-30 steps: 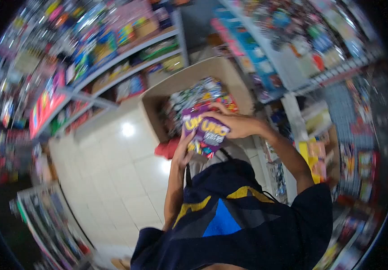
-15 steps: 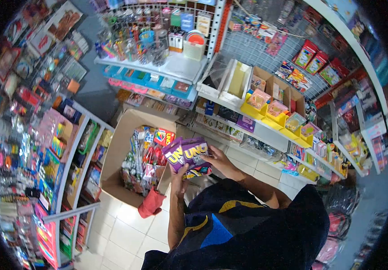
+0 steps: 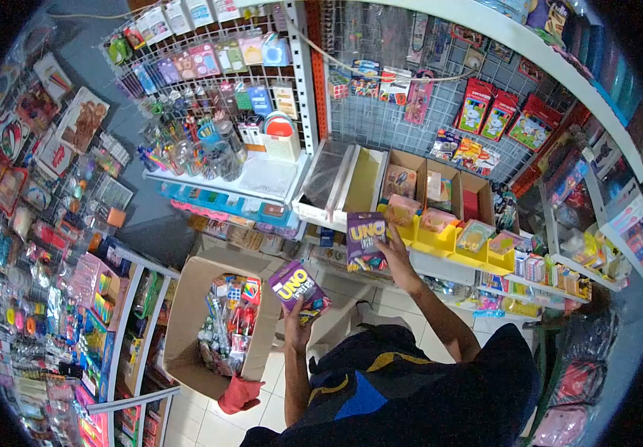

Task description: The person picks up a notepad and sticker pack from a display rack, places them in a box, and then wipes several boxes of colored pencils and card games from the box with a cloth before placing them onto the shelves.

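Note:
My left hand (image 3: 297, 326) is closed around the lower edge of a purple UNO card pack (image 3: 297, 289), tilted beside the open cardboard box. Farther right and higher, my right hand (image 3: 398, 257) grips a second purple UNO pack (image 3: 366, 240) by its right side, in front of the shelf with yellow bins. Both packs face up toward me, their white UNO lettering readable. Inside the cardboard box (image 3: 187, 328) lie several mixed packaged goods, among them a red UNO pack (image 3: 250, 290). Fingers behind both packs are partly hidden.
A red cloth (image 3: 239, 395) hangs at the box's near corner. Yellow bins (image 3: 433, 240) and cardboard trays line the shelf ahead. Pen cups stand on a white shelf (image 3: 269, 177). Racks of hanging goods rise at left, and a curved shelf unit (image 3: 131, 328) stands left of the box.
The two UNO packs, held together before, are now apart. My right hand has carried one up and right toward the shelf; my left keeps the other near the box. The view has tilted upward.

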### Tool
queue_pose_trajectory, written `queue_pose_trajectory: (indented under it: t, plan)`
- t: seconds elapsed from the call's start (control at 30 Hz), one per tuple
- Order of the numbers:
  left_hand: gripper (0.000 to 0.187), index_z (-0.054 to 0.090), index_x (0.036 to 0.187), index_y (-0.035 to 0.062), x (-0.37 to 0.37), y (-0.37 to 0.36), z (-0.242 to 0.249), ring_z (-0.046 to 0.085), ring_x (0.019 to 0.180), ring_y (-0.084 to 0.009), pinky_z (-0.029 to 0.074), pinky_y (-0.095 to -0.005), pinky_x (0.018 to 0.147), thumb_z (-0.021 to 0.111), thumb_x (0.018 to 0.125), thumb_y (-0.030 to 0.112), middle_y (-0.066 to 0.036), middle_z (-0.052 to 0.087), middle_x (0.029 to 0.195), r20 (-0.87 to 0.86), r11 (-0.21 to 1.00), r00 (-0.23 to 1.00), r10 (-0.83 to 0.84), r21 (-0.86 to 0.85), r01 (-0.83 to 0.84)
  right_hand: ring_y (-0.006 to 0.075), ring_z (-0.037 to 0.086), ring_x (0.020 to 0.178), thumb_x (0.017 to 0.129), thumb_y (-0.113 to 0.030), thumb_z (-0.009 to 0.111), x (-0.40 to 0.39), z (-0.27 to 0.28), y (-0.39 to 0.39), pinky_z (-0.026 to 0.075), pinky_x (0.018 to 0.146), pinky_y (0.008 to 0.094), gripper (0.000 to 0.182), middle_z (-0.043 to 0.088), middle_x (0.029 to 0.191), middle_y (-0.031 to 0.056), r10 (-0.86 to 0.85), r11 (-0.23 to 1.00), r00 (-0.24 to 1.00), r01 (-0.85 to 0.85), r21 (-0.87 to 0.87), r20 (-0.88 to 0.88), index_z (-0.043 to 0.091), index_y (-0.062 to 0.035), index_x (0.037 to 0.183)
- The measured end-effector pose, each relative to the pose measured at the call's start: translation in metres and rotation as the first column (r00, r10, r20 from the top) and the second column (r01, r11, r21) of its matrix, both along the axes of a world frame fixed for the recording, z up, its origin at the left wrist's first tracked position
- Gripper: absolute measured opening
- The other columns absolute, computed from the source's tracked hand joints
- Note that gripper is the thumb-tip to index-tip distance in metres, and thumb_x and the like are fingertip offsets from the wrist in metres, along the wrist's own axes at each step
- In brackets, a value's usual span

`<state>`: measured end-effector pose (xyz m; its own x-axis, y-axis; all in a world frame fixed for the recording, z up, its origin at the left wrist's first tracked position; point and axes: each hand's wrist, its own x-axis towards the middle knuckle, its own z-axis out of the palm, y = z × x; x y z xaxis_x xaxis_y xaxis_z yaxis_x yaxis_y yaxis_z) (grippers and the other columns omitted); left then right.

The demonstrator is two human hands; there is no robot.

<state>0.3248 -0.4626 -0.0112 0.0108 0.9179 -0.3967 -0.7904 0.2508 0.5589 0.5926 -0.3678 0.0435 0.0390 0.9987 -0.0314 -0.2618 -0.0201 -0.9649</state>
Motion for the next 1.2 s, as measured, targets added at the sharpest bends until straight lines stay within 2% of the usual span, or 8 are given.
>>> queue_pose_trajectory:
  t: [0.07, 0.17, 0.2, 0.3, 0.43, 0.6, 0.97, 1.2]
  plan:
    - [0.046, 0.036, 0.131, 0.0164, 0.013, 0.008, -0.001, 0.062, 0.097, -0.0292, 0.056, -0.0563, 0.078, 0.056, 0.091, 0.010, -0.009, 0.055, 0.116, 0.057, 0.999, 0.998, 0.035, 0.005, -0.036, 0.0172, 0.044, 0.122, 0.090, -0.009, 0.058, 0.025, -0.003, 0.035, 0.036, 0.101, 0.0297, 0.064, 0.042, 0.137, 0.0081, -0.120, 0.989, 0.984, 0.106, 0.102, 0.135, 0.025, -0.0066, 0.145]
    - [0.046, 0.035, 0.132, 0.0154, 0.027, 0.021, -0.007, 0.061, 0.099, -0.0311, 0.055, -0.0589, 0.079, 0.056, 0.091, 0.010, -0.010, 0.055, 0.116, 0.052, 0.998, 0.997, 0.065, 0.016, -0.066, 0.0194, 0.043, 0.122, 0.090, -0.009, 0.060, 0.054, 0.006, 0.081, 0.039, 0.099, 0.0325, 0.067, 0.038, 0.141, 0.0081, -0.103, 0.990, 0.979, 0.083, 0.117, 0.174, 0.024, -0.0145, 0.146]
    - [0.047, 0.034, 0.132, 0.0150, 0.031, 0.024, -0.005, 0.061, 0.099, -0.0316, 0.055, -0.0599, 0.079, 0.056, 0.091, 0.010, -0.011, 0.054, 0.117, 0.029, 0.997, 0.996, 0.082, 0.002, -0.082, 0.0204, 0.045, 0.120, 0.089, -0.008, 0.060, 0.053, 0.012, 0.100, 0.041, 0.097, 0.0334, 0.067, 0.034, 0.143, 0.0082, -0.187, 0.956, 0.965, 0.136, 0.259, 0.184, 0.026, -0.0185, 0.146]
    - [0.048, 0.033, 0.133, 0.0142, 0.041, 0.036, 0.008, 0.061, 0.100, -0.0320, 0.054, -0.0605, 0.079, 0.055, 0.091, 0.010, -0.011, 0.054, 0.117, 0.010, 0.990, 0.991, 0.134, 0.054, -0.134, 0.0178, 0.040, 0.125, 0.089, -0.006, 0.059, 0.058, 0.006, 0.162, 0.037, 0.101, 0.0329, 0.067, 0.032, 0.144, 0.0071, -0.209, 0.933, 0.935, 0.103, 0.344, 0.286, 0.025, -0.0153, 0.146]
    - [0.050, 0.032, 0.135, 0.0138, 0.032, 0.041, 0.010, 0.059, 0.103, -0.0325, 0.054, -0.0601, 0.079, 0.055, 0.091, 0.011, -0.011, 0.053, 0.118, -0.045, 0.987, 0.987, 0.154, 0.062, -0.151, 0.0170, 0.051, 0.111, 0.088, -0.004, 0.061, 0.029, 0.033, 0.228, 0.046, 0.090, 0.0306, 0.062, 0.048, 0.131, 0.0090, -0.091, 0.964, 0.977, 0.037, 0.264, 0.194, 0.033, -0.0171, 0.142]
    - [0.050, 0.033, 0.134, 0.0152, 0.006, 0.050, 0.011, 0.059, 0.103, -0.0291, 0.055, -0.0552, 0.080, 0.057, 0.090, 0.012, -0.009, 0.053, 0.120, -0.079, 0.983, 0.980, 0.183, 0.029, -0.181, 0.0165, 0.055, 0.102, 0.087, -0.007, 0.062, -0.006, 0.032, 0.305, 0.048, 0.085, 0.0304, 0.061, 0.054, 0.122, 0.0092, -0.108, 0.920, 0.980, 0.036, 0.390, 0.165, 0.035, -0.0161, 0.141]
    - [0.049, 0.039, 0.132, 0.0118, -0.053, 0.072, 0.024, 0.061, 0.100, -0.0264, 0.056, -0.0411, 0.079, 0.059, 0.089, 0.016, -0.009, 0.056, 0.117, -0.240, 0.968, 0.940, 0.241, -0.009, -0.251, 0.0173, 0.056, 0.096, 0.084, -0.004, 0.065, -0.027, -0.011, 0.352, 0.049, 0.082, 0.0294, 0.063, 0.055, 0.116, 0.0104, -0.318, 0.908, 0.891, 0.189, 0.373, 0.324, 0.038, -0.0166, 0.139]
    - [0.050, 0.035, 0.134, 0.0127, -0.066, 0.089, 0.019, 0.061, 0.101, -0.0269, 0.057, -0.0450, 0.079, 0.057, 0.090, 0.017, -0.010, 0.055, 0.118, -0.207, 0.982, 0.960, 0.188, 0.027, -0.187, 0.0182, 0.058, 0.096, 0.086, -0.004, 0.063, -0.017, -0.018, 0.384, 0.049, 0.081, 0.0305, 0.060, 0.056, 0.116, 0.0113, -0.329, 0.903, 0.892, 0.201, 0.379, 0.310, 0.037, -0.0189, 0.138]
